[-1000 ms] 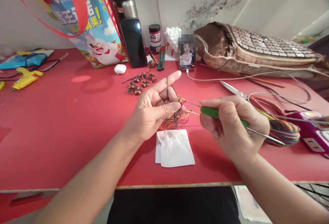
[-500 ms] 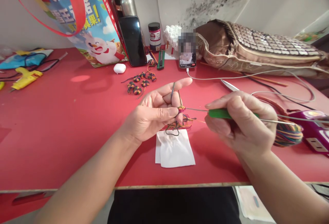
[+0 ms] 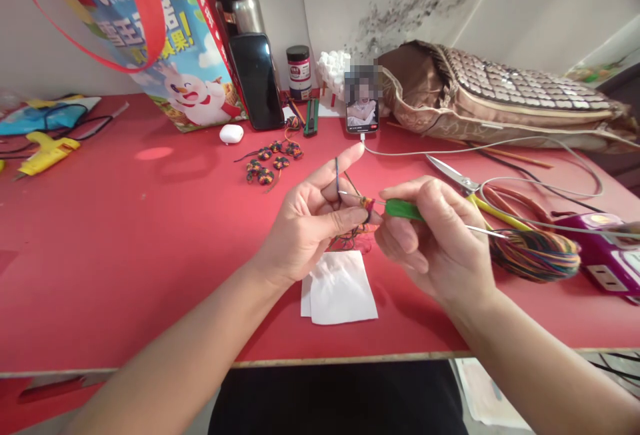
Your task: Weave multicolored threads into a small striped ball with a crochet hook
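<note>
Between the thumb and fingers of my left hand (image 3: 313,215) is a small multicoloured crochet piece (image 3: 369,204). A dark strand of yarn (image 3: 337,175) runs over its raised, stretched index finger. My right hand (image 3: 435,235) grips a crochet hook (image 3: 403,209) by its green handle. The hook's metal shaft passes through the piece, and its tip lies by the dark strand. Below the hands, loose yarn (image 3: 350,240) lies tangled above a folded white tissue (image 3: 344,295). A multicoloured yarn ball (image 3: 543,255) rests right of my right hand.
Scissors (image 3: 467,185) with red and yellow handles lie behind the yarn ball, near a purple power strip (image 3: 607,248). Small crocheted pieces (image 3: 267,167) are at centre back. Behind stand a phone (image 3: 363,105) on a cable, a dark phone (image 3: 257,82) and a gift bag (image 3: 185,55). A yellow glue gun (image 3: 47,153) lies left.
My right hand has moved left, bringing the hook farther through the crochet piece towards the strand on my left index finger. More of the scissors and yarn ball now shows.
</note>
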Demonstrator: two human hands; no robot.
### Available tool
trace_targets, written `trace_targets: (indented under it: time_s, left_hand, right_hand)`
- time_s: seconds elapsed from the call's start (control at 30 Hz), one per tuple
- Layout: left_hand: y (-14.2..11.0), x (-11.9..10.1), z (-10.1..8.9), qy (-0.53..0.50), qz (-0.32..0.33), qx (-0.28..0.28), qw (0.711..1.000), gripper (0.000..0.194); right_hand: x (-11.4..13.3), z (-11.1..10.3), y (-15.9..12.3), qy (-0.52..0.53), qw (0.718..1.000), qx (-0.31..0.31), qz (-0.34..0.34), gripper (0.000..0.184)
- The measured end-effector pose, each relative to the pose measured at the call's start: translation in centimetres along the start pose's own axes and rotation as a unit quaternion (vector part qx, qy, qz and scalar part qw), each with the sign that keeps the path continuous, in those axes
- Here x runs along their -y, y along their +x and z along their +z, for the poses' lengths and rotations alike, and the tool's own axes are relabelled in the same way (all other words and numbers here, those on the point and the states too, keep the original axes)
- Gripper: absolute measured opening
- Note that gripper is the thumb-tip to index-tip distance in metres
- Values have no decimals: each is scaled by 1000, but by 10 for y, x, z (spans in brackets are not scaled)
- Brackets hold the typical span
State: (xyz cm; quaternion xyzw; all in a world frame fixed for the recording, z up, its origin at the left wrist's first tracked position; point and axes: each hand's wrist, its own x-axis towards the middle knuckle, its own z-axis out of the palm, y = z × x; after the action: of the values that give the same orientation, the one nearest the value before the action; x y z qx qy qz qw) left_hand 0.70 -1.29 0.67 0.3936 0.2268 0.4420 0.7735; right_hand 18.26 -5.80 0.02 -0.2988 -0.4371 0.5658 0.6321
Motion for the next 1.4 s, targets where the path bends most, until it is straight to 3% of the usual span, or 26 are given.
trace_targets:
  time_s: [0.13,0.23,0.4,0.7,0.9,1.03,1.13,1.27,1.33,1.4]
  left_hand:
    - [-3,6,8,85,89,-48,991,61]
    - [-5,5,9,132,116,-72,982,64]
    - [-5,4,8,150,114,-80,979,66]
    - [-2,5,13,143,114,-109,977,80]
    - [-4,1,16,146,113,-97,978,79]
    - [-4,0,15,135,107,-107,979,83]
    - [-5,2,17,147,105,-130,975,91]
    - [-8,7,21,165,92,-134,973,94]
    - [-9,8,22,157,76,-127,976,94]
    - [-8,7,22,139,66,-120,981,95]
  right_hand:
    - [-5,8,1,6,998,-54,-14,24]
    - [-5,10,3,-1,998,-66,-7,28]
    - [-4,9,5,-16,997,-79,7,34]
    - [-6,10,2,-8,998,-57,17,23]
    - [-6,10,2,-7,999,-51,9,21]
    - [-7,11,-1,-63,997,-45,-28,23]
    - [-12,12,-6,-185,975,-70,-98,20]
    - [-19,13,-12,-361,908,-115,-179,14]
    - [-22,13,-13,-385,893,-114,-204,12]
    - [-24,13,-14,-371,897,-106,-216,13]
